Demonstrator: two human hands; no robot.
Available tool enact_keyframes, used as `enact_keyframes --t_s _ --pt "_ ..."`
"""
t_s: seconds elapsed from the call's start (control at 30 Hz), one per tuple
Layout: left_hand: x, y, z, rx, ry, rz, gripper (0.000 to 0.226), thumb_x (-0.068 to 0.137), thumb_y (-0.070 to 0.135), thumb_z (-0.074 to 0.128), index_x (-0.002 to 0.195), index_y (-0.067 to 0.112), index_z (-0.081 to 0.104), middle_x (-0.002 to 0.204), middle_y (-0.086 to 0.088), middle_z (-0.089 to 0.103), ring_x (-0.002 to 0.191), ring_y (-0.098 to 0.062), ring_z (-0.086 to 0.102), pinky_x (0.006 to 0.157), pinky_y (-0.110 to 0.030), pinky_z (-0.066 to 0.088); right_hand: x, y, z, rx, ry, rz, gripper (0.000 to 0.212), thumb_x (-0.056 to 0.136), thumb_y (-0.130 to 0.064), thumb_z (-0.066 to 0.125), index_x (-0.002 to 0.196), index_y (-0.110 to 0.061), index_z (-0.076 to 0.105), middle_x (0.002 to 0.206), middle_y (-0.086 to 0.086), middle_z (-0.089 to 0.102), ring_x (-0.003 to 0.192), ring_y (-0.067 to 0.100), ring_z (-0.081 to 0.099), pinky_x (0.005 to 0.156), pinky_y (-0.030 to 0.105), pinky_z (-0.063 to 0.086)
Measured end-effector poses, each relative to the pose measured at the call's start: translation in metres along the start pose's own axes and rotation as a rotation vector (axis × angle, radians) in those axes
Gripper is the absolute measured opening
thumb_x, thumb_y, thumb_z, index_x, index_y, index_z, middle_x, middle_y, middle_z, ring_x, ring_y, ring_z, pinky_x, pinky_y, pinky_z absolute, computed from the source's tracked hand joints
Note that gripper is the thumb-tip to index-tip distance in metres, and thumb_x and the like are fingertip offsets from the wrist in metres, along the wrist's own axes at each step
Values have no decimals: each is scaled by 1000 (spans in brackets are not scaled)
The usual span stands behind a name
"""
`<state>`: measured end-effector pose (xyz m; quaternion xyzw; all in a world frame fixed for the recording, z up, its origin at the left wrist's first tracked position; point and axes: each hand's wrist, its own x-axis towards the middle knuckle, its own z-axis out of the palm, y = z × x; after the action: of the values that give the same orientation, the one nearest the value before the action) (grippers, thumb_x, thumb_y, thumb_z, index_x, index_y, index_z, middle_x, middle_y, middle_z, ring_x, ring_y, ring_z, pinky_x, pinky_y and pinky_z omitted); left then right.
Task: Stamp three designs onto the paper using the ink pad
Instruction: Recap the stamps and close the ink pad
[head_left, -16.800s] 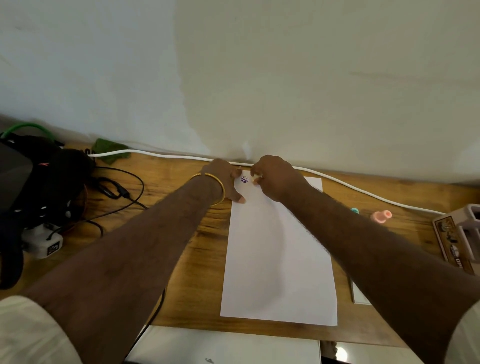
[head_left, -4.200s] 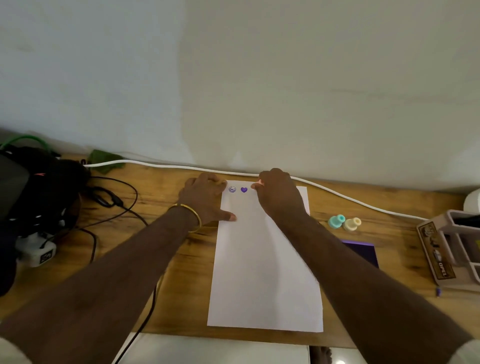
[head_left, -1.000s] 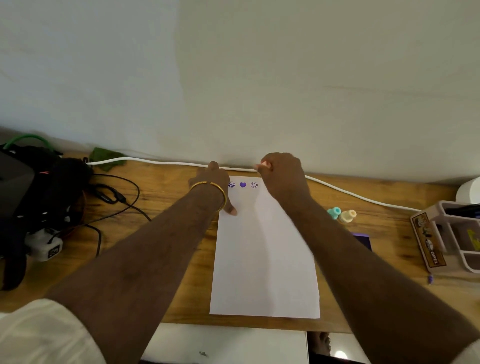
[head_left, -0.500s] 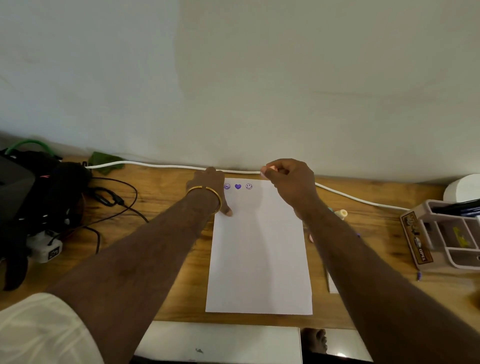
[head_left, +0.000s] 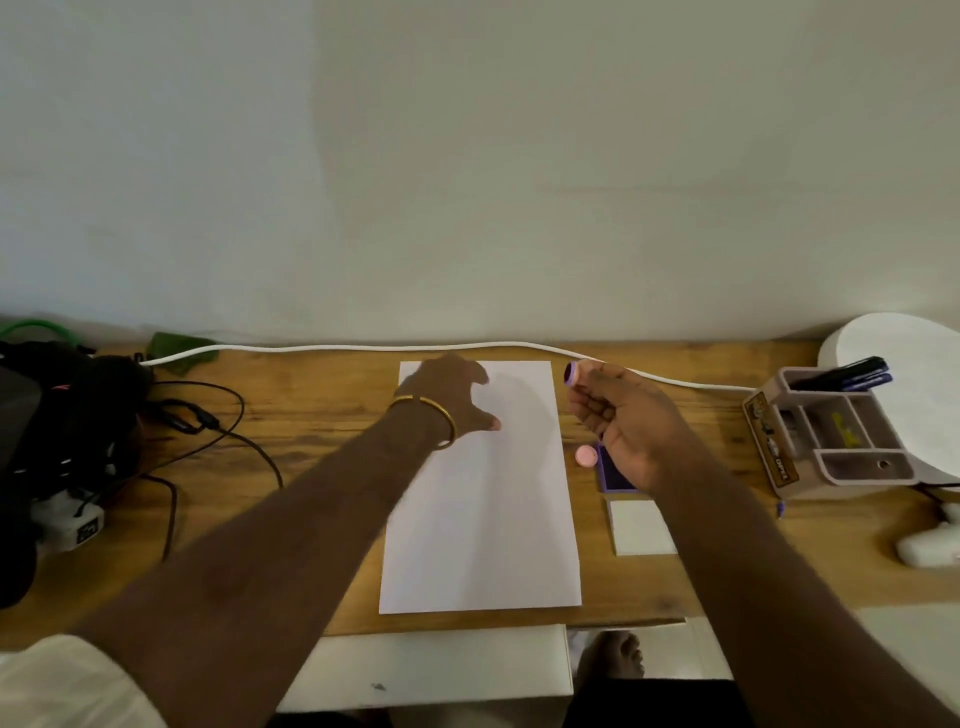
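A white sheet of paper (head_left: 483, 509) lies lengthwise on the wooden desk (head_left: 311, 415). My left hand (head_left: 452, 395) rests flat on its top left part and hides the stamped marks there. My right hand (head_left: 618, 415) is raised to the right of the paper and pinches a small stamp (head_left: 571, 374), whose purple inked face points left. Below that hand sits the purple ink pad (head_left: 610, 470), partly hidden, with its white lid (head_left: 641, 527) beside it. A pink stamp (head_left: 586, 457) stands at the pad's left edge.
A white cable (head_left: 322, 349) runs along the wall. Black cables and a dark bag (head_left: 62, 415) crowd the left end. A beige desk organiser (head_left: 831, 436) with pens and a white round object (head_left: 914, 374) stand at the right. A white device (head_left: 930, 543) lies near the right edge.
My right hand has lifted the stamp off the paper and swung it right, above the ink pad. My left hand has slid over the stamped marks. The view has shifted right.
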<state>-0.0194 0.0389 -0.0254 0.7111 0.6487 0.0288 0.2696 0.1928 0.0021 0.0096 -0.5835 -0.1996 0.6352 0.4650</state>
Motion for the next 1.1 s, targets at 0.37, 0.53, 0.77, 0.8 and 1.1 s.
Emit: enact_keyframes --t_s 0.37,0.53,0.77,0.8,1.1 --pt "5 96 66 178 -176 250 41 79 41 71 112 17 64 112 -6 61 100 -24 57 83 -33 49 -3 -5 -71 134 11 3 26 90 -18 67 112 -5 67 96 12 74 84 17 72 72 26 59" --pt "9 103 78 232 -155 292 29 85 40 63 106 20 66 106 -5 60 93 -23 57 82 -39 54 -3 -5 -96 141 4 8 23 90 -19 67 109 -6 67 93 10 74 85 17 70 76 27 58" --pt "9 104 80 204 -108 310 27 90 40 51 97 17 64 91 -5 63 82 -21 56 70 -33 51 -3 -3 -101 139 -7 -3 24 91 -18 65 112 -7 66 93 8 75 89 18 70 83 29 58" --pt "9 105 80 154 -89 315 27 90 38 51 98 16 63 93 -5 63 82 -20 56 69 -31 49 -3 -3 -100 140 -13 -6 23 91 -17 65 112 -7 66 93 8 75 89 18 70 83 29 58" --pt "-1 119 69 -1052 11 -141 13 78 29 74 91 28 72 85 8 72 81 -10 67 61 -21 54 -5 11 -101 202 -29 27 28 90 -9 66 118 -6 66 112 15 72 91 18 70 75 25 57"
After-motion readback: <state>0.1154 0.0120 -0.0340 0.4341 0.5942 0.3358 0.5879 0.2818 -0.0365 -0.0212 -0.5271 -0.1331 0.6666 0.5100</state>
